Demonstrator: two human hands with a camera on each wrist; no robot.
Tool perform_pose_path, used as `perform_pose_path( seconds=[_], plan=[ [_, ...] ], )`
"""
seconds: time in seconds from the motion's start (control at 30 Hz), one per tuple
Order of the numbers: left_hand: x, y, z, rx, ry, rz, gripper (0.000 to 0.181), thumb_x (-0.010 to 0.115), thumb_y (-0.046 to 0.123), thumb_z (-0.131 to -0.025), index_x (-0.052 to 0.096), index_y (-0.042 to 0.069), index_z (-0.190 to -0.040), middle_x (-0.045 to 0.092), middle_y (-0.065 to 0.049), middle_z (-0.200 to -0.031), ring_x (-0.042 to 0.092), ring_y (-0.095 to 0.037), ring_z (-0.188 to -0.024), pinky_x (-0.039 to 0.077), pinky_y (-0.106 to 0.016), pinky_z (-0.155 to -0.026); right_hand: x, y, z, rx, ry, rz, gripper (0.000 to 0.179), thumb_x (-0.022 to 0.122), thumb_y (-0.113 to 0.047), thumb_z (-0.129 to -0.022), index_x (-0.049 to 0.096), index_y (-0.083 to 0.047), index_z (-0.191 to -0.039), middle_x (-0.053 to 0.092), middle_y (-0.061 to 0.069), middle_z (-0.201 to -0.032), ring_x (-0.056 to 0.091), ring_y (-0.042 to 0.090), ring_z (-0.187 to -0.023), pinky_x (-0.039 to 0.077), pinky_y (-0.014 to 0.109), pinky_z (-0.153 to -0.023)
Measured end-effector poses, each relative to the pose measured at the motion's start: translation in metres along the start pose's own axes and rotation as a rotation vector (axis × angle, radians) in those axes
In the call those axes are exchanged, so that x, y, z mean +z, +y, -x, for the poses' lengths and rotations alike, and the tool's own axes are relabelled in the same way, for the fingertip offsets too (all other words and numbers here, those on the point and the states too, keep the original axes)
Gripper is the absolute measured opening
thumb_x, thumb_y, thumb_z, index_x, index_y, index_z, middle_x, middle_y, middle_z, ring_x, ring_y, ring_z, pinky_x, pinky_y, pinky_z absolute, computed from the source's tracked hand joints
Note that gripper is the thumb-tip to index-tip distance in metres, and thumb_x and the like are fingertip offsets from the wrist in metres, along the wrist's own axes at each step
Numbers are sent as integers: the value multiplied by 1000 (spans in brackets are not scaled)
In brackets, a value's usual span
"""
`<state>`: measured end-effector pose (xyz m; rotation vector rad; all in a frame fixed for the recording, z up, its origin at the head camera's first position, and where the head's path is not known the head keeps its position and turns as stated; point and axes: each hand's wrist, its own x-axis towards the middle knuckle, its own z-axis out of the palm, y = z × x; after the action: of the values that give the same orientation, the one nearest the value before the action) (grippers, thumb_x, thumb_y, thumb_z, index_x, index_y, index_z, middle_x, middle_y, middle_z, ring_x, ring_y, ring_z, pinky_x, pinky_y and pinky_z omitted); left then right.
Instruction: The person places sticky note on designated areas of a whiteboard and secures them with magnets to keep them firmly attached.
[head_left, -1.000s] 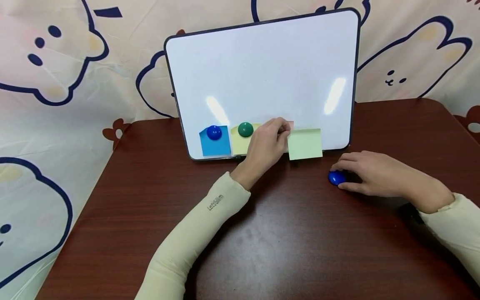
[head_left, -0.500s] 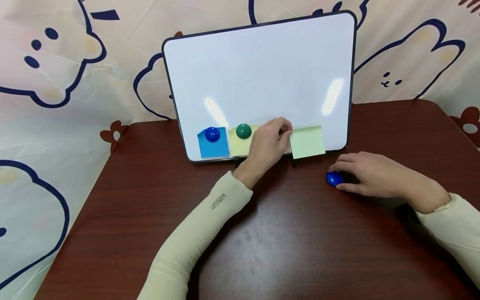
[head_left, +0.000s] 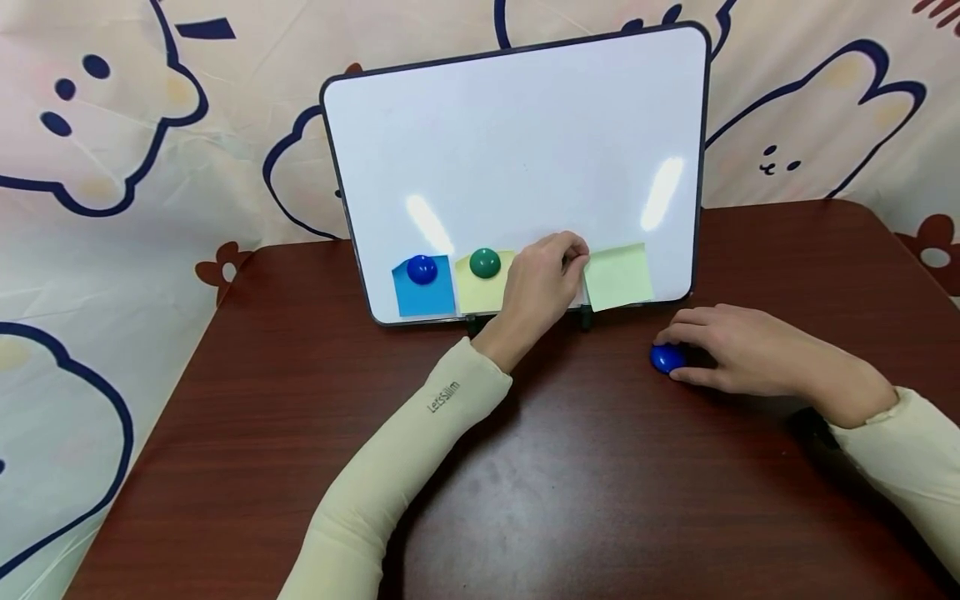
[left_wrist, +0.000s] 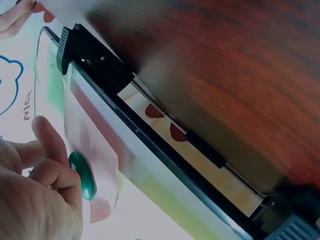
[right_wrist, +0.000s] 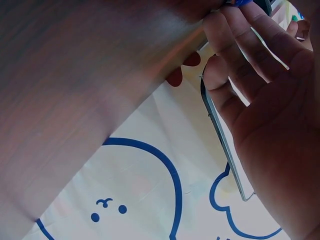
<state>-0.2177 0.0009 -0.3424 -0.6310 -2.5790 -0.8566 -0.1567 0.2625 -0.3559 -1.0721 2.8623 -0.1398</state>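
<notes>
Green note (head_left: 618, 277) flat on whiteboard (head_left: 517, 142) lower edge, square, edges level | left hand (head_left: 542, 283) pinches its left edge | right hand (head_left: 738, 346) grasps blue magnet (head_left: 666, 358) on worktop (head_left: 570, 483)

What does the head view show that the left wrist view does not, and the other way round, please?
Only the head view shows the right hand touching a loose blue magnet on the table, the blue note under its own blue magnet, and the light green note.

Only the left wrist view shows the whiteboard's lower edge from below, with its black foot.

Both show the whiteboard, the left hand at its face and the green magnet.
</notes>
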Motion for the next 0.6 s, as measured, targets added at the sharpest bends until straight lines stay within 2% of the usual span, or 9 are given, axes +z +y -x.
perform_pose_path(
  seconds=[0.33, 0.6],
  plan=[
    [3, 1, -3, 26, 23, -25, 11, 64, 18, -98, 72, 11, -100, 74, -1, -95, 68, -10, -82, 53, -20, -72, -1, -1, 2, 0, -2, 3, 40, 77, -36, -85, 68, -23, -122, 66, -4, -111, 64, 15, -97, 57, 45, -86],
    [3, 3, -6, 22, 35, -60, 10, 64, 18, -97, 72, 13, -99, 74, 1, -96, 68, -9, -83, 53, -20, -72, 0, 0, 0, -1, -4, 9, 40, 77, -37, -85, 68, -23, -122, 66, -5, -112, 64, 14, -96, 58, 45, -86]
  ],
)
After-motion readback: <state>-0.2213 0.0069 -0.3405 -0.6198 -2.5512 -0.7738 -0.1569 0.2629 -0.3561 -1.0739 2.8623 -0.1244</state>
